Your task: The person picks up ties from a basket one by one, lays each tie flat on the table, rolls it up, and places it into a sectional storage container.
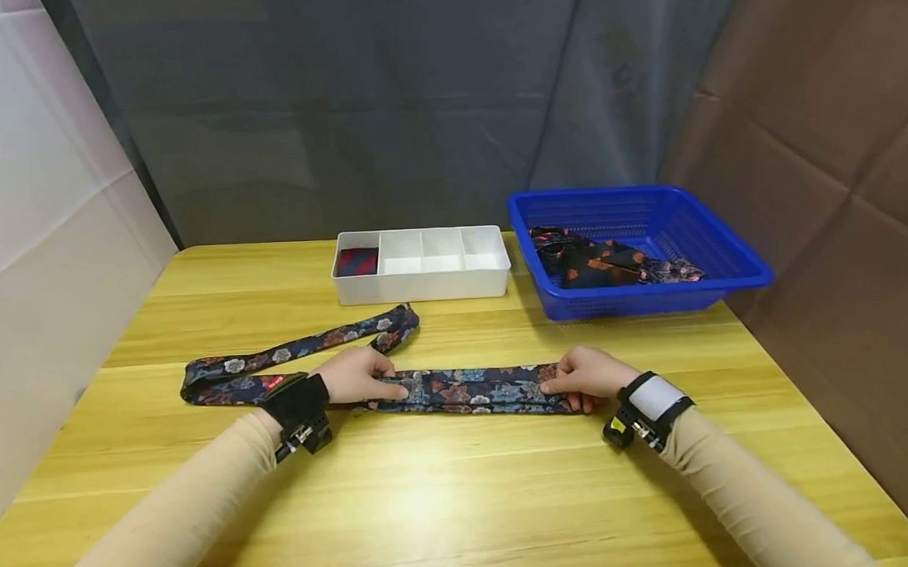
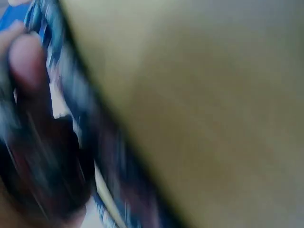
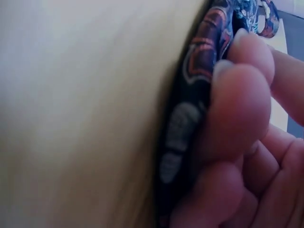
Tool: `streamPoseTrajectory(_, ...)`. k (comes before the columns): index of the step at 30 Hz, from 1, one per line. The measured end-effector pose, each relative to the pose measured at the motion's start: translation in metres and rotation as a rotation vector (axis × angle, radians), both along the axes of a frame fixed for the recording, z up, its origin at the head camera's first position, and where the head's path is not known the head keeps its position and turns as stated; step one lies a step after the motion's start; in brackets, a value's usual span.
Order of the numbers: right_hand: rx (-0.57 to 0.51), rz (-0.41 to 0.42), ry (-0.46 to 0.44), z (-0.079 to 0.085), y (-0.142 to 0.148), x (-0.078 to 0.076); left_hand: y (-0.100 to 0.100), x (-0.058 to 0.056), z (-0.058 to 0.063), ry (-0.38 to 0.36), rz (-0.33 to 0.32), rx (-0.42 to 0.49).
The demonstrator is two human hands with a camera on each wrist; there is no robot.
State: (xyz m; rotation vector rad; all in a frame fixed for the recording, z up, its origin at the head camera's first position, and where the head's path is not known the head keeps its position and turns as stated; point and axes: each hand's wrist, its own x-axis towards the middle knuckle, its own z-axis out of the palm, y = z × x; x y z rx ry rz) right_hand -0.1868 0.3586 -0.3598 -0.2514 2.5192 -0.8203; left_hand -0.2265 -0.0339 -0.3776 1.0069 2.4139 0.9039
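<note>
A dark necktie (image 1: 473,391) with blue, white and rust flowers lies across the table, its wide part flattened in layers between the two hands. The left hand (image 1: 355,374) pinches it near the middle, thumb on top. At the right end, the right hand (image 1: 588,372) grips the fold between thumb and fingers. In the right wrist view, the curled fingers (image 3: 240,109) hold the edge of the tie (image 3: 180,123). Motion blurs the left wrist view, where the left thumb (image 2: 29,61) shows beside the tie (image 2: 111,137). Left of the left hand, the narrower length loops back, with a red label showing.
Behind the tie stands a white four-slot box (image 1: 424,286); its left slot holds a rolled red and navy striped tie (image 1: 358,262). At the back right, a blue basket (image 1: 650,300) contains several dark patterned ties (image 1: 603,266). Cloth hangs around the wooden table (image 1: 447,517).
</note>
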Motion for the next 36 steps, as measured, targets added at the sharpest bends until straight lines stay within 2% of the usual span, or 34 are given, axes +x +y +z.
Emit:
streamPoseTrajectory(7,-0.027,-0.048,-0.017,0.001,0.039,-0.007,-0.036,-0.011,0.022,-0.104,0.024,0.047)
streamPoseTrajectory(15,0.015,-0.11,-0.003,0.006,0.082,-0.014,-0.076,-0.012,0.028,-0.195,0.016,0.094)
streamPoseTrajectory(20,0.039,-0.14,-0.009,0.007,0.1,-0.017,-0.1,-0.009,0.036,-0.203,0.023,0.108)
streamPoseTrajectory(27,0.077,-0.22,-0.005,0.011,0.137,-0.017,-0.146,-0.01,0.051,-0.165,0.131,0.165)
streamPoseTrajectory(29,0.092,-0.237,-0.001,0.011,0.147,-0.016,-0.159,-0.009,0.05,-0.15,0.168,0.183)
streamPoseTrajectory(34,0.113,-0.273,0.003,0.008,0.163,-0.018,-0.195,-0.004,0.045,-0.12,0.312,0.216)
streamPoseTrajectory(36,0.109,-0.279,-0.003,0.007,0.165,-0.019,-0.21,-0.002,0.043,-0.138,0.367,0.223)
